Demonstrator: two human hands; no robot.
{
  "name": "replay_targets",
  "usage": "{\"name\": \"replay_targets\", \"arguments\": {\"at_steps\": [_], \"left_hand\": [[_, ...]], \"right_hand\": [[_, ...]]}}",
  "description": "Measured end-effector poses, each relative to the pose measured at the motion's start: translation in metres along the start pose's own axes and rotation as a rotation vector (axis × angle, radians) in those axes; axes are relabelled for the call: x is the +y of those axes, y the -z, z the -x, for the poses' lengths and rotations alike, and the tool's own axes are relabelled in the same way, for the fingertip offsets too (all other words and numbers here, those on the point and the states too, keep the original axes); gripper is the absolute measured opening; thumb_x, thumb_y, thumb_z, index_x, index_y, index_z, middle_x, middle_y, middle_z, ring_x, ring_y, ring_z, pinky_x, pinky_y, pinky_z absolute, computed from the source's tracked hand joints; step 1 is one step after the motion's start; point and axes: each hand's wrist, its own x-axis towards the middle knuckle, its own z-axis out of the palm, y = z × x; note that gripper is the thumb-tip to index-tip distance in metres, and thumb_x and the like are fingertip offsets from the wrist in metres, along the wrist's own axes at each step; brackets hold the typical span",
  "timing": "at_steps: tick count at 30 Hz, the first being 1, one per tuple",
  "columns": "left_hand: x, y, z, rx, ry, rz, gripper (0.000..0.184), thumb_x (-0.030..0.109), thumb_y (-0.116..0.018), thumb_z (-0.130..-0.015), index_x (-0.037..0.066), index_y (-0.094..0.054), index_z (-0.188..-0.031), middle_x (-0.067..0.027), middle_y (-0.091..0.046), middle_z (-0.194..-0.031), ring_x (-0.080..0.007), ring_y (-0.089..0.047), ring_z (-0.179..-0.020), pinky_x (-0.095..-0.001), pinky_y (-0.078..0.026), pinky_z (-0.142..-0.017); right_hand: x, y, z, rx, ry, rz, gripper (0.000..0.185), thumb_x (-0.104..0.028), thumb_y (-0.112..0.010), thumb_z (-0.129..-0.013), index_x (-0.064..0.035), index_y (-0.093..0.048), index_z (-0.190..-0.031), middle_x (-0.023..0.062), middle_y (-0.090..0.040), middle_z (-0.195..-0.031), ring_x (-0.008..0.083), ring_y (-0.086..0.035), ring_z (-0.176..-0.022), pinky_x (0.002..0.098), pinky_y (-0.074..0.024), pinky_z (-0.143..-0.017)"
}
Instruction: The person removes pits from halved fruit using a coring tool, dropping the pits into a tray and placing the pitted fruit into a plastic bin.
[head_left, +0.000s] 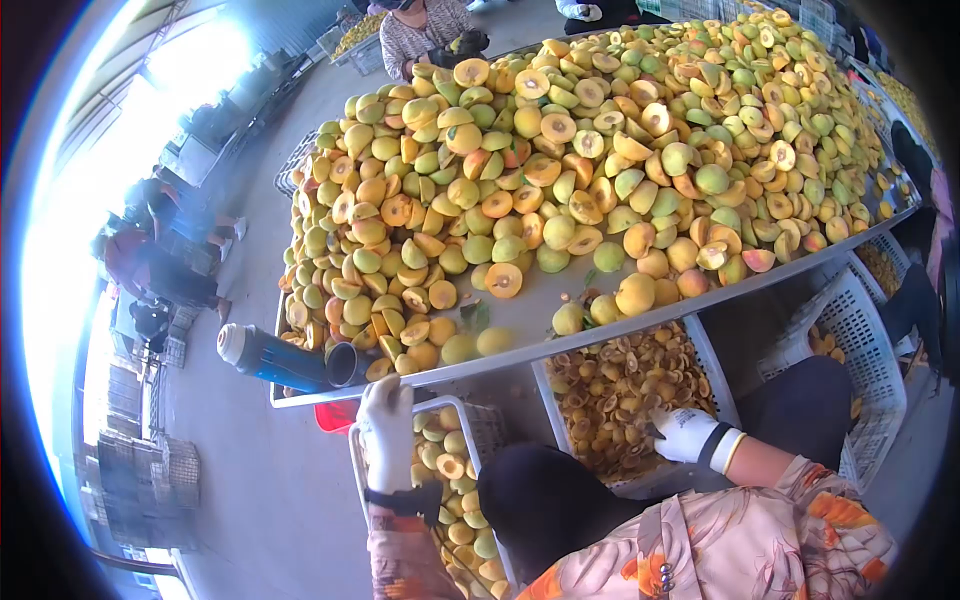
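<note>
My left hand (386, 425), in a white glove, is raised at the metal table's near edge, over the left side of a crate of fruit halves (452, 465). Its fingers are drawn together; whatever they may hold is too small to tell. My right hand (686, 434), also gloved in white, hangs over a crate of brownish fruit pieces (630, 390). Its fingers are closed around something small and dark that I cannot make out. A large heap of yellow-green fruit (590, 150), many cut in half, covers much of the table (535, 300).
A blue bottle (270, 357) and an open dark cup (343, 365) lie at the table's near left corner. Beneath that corner is a red container (336, 415). White crates (860, 350) stand at right. Co-workers (425, 35) are across the table and at far left and right.
</note>
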Motion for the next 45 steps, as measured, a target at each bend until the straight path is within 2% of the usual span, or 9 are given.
{"name": "replay_targets", "arguments": {"at_steps": [8, 16, 19, 25, 27, 30, 34, 37, 45], "left_hand": [[0.086, -0.156, -0.12, -0.277, -0.115, -0.076, 0.058, 0.031, -0.075, -0.079, -0.001, -0.063, -0.126, -0.0224, -0.067, -0.114, -0.0376, -0.065, -0.108, -0.0451, -0.052, -0.093], [0.092, -0.18, -0.118, -0.282, -0.062, -0.146, 0.051, 0.037, -0.083, -0.073, -0.003, -0.069, -0.1, -0.0224, -0.07, -0.089, -0.0373, -0.069, -0.08, -0.0452, -0.054, -0.076], [0.099, -0.176, -0.101, -0.235, 0.033, -0.043, 0.053, 0.033, -0.082, -0.072, -0.003, -0.06, -0.104, -0.0242, -0.068, -0.095, -0.0385, -0.067, -0.09, -0.0444, -0.054, -0.08], [0.2, -0.111, -0.023, -0.337, 0.27, 1.193, 0.038, 0.018, -0.07, -0.083, 0.0, -0.061, -0.114, -0.0106, -0.066, -0.101, -0.0198, -0.066, -0.078, -0.0286, -0.053, -0.056], [0.219, -0.09, 0.006, -0.477, 0.334, 1.311, 0.044, 0.019, -0.065, -0.084, -0.001, -0.061, -0.122, -0.0122, -0.066, -0.103, -0.0208, -0.066, -0.081, -0.0301, -0.056, -0.061], [0.222, -0.095, 0.049, -0.524, 0.285, 1.439, 0.048, 0.007, -0.068, -0.08, -0.003, -0.06, -0.126, -0.012, -0.068, -0.109, -0.024, -0.067, -0.097, -0.0343, -0.057, -0.085], [0.244, -0.092, 0.098, -0.409, 0.198, 1.382, 0.044, 0.03, -0.062, -0.096, -0.002, -0.059, -0.127, -0.0113, -0.067, -0.108, -0.0256, -0.064, -0.099, -0.0387, -0.053, -0.092], [0.264, -0.082, 0.117, -0.347, 0.442, 1.708, 0.026, 0.006, -0.068, -0.087, -0.002, -0.064, -0.111, -0.0155, -0.071, -0.109, -0.0276, -0.069, -0.092, -0.0354, -0.055, -0.084], [0.285, -0.062, 0.144, -0.209, 0.208, 1.259, 0.051, 0.046, -0.055, -0.105, -0.001, -0.062, -0.126, -0.0118, -0.072, -0.104, -0.0129, -0.065, -0.082, -0.0248, -0.053, -0.07]], "right_hand": [[0.003, 0.019, 0.018, -0.021, 0.009, -0.141, 0.041, -0.036, -0.056, -0.092, -0.0034, -0.06, -0.115, 0.027, -0.07, -0.099, 0.045, -0.068, -0.093, 0.0529, -0.0522, -0.085], [0.006, 0.032, 0.026, 0.004, 0.049, -0.274, 0.04, -0.038, -0.055, -0.094, -0.0083, -0.058, -0.12, 0.0264, -0.07, -0.094, 0.045, -0.067, -0.088, 0.0536, -0.0509, -0.08], [0.0, 0.038, 0.033, 0.095, 0.075, -0.363, 0.046, -0.039, -0.059, -0.093, -0.004, -0.058, -0.123, 0.0286, -0.07, -0.098, 0.0458, -0.067, -0.093, 0.0518, -0.0519, -0.084], [-0.006, 0.032, 0.035, 0.409, 0.278, -0.65, 0.046, -0.029, -0.07, -0.088, 0.0031, -0.059, -0.119, 0.0266, -0.07, -0.099, 0.0419, -0.069, -0.099, 0.0454, -0.0539, -0.086], [-0.034, 0.06, 0.06, 0.463, 0.267, -0.59, 0.037, -0.023, -0.074, -0.087, 0.0008, -0.059, -0.111, 0.018, -0.069, -0.084, 0.0345, -0.07, -0.081, 0.043, -0.0528, -0.071], [-0.054, 0.066, 0.076, 0.569, 0.387, -0.48, 0.037, -0.019, -0.072, -0.087, 0.0024, -0.056, -0.112, 0.0216, -0.067, -0.082, 0.039, -0.069, -0.078, 0.0453, -0.0521, -0.068], [-0.07, 0.065, 0.096, 0.622, 0.458, -0.368, 0.037, -0.014, -0.07, -0.087, 0.0043, -0.053, -0.115, 0.0244, -0.066, -0.077, 0.0429, -0.068, -0.073, 0.048, -0.0512, -0.063], [-0.074, 0.059, 0.105, 0.688, 0.5, -0.323, 0.037, -0.012, -0.069, -0.085, 0.0051, -0.053, -0.113, 0.0241, -0.066, -0.073, 0.043, -0.068, -0.069, 0.0488, -0.051, -0.06], [-0.077, 0.049, 0.123, 0.734, 0.535, -0.347, 0.028, -0.016, -0.065, -0.089, -0.0008, -0.052, -0.108, 0.0236, -0.067, -0.077, 0.0445, -0.067, -0.073, 0.0521, -0.0524, -0.062]]}}
